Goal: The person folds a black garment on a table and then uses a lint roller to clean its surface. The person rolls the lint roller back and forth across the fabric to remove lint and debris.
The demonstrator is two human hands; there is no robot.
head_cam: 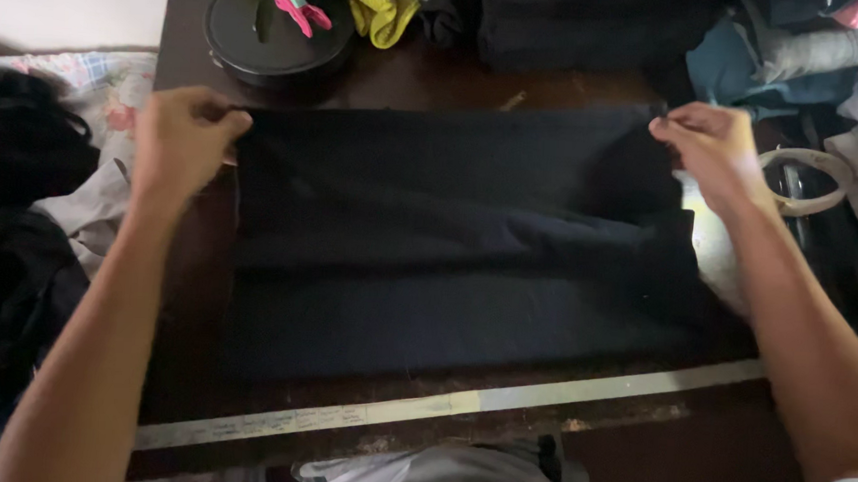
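Your left hand (181, 139) and right hand (711, 152) pinch the far corners of the black cloth (448, 242), already folded flat on the table (407, 81); further folds seem left.

Black cloth (448, 242), folded, flat on the table.
Rectangular, plain dark fabric with a crosswise fold ridge at mid-height; far corners pinched at left and right, near edge lying parallel to the table's near rim.

Fingertips (230, 119) behind black cloth (448, 242)
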